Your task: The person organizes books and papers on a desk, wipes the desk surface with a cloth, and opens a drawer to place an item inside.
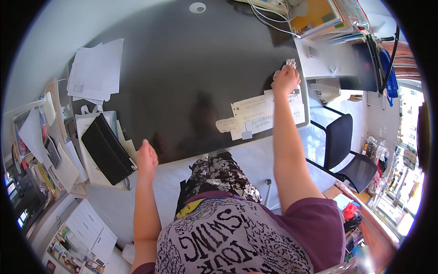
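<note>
A crumpled white tissue [291,63] is under the fingers of my right hand [286,79], pressed on the dark glossy desktop [178,75] near its right edge. Just below that hand lie handwritten paper sheets [251,106], with a small grey-blue note [246,135] at their lower edge. My left hand [147,158] is at the desk's near left edge, its fingers curled and nothing visible in it. Left of it, a black zipped pouch [107,150] rests on papers.
Loose white sheets [95,68] lie at the far left of the desk. White cables [273,20] and stacked folders [321,20] are at the far right corner. A black mesh chair [338,140] stands right of the desk. A white cabinet [89,226] is at lower left.
</note>
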`<state>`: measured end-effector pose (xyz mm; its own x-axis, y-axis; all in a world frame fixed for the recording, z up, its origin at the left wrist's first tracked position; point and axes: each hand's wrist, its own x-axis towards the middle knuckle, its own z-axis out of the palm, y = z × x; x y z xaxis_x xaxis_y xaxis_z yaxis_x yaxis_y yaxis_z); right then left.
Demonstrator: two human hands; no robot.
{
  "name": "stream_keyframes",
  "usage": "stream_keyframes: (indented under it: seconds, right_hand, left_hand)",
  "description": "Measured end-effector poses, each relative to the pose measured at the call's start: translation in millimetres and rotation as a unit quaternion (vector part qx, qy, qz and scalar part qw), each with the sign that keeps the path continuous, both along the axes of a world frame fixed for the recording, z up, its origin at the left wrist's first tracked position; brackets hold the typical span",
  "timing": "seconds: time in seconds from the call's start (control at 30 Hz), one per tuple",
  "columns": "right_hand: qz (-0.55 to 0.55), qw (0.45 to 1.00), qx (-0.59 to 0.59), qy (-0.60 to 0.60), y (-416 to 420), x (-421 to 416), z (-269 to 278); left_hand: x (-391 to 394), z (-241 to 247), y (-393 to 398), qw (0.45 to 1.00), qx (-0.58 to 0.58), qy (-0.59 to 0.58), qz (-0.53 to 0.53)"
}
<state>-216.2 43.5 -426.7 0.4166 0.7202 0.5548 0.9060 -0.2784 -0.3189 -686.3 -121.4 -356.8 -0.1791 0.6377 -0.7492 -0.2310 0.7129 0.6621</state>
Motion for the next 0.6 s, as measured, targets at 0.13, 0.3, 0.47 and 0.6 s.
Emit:
stream_keyframes:
  seconds: [0.13,0.3,0.47,0.6]
  right_hand:
    - [0.153,0.977,-0.120,-0.092,32.9,-166.5,9.2]
    - [0.562,0.814,-0.038,0.140,-56.8,-274.2,25.3]
    - [0.378,0.913,-0.154,-0.010,18.0,-128.4,27.2]
    - [0.053,0.998,0.001,0.032,86.3,-70.5,9.5]
  left_hand:
    - [-18.0,-35.7,49.9,0.959,0.073,0.271,-0.038]
    - [8.8,-45.7,82.5,0.723,0.136,0.649,-0.193]
    - [12.1,-60.9,73.9,0.619,0.170,0.722,-0.259]
    - [22.7,-61.7,77.8,0.603,0.227,0.732,-0.221]
